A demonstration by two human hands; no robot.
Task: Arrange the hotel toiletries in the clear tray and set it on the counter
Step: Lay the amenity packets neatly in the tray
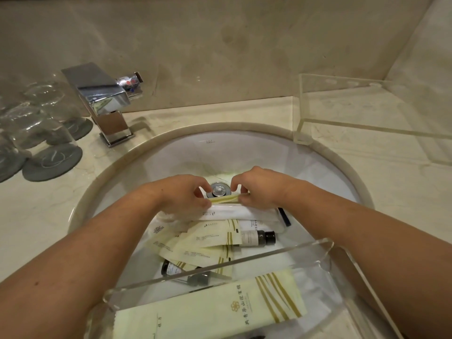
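Observation:
Over the white sink basin (pixel 244 148), my left hand (pixel 181 194) and my right hand (pixel 256 187) pinch the two ends of a small cream packet with gold stripes (pixel 225 198), near the drain (pixel 220 189). Below it lies a long white packet (pixel 239 214). Several cream sachets (pixel 210 237) and two dark-capped bottles (pixel 259 237) (pixel 171 267) lie loose in the basin. The clear tray (pixel 220 264) sits across the basin's near side, holding a long cream packet (pixel 208 307).
A chrome faucet (pixel 105 101) stands at the back left. Upturned glasses on grey coasters (pixel 49 143) crowd the left counter. A second clear acrylic stand (pixel 367 111) occupies the right counter by the wall. A blue-handled item (pixel 285 216) lies in the basin.

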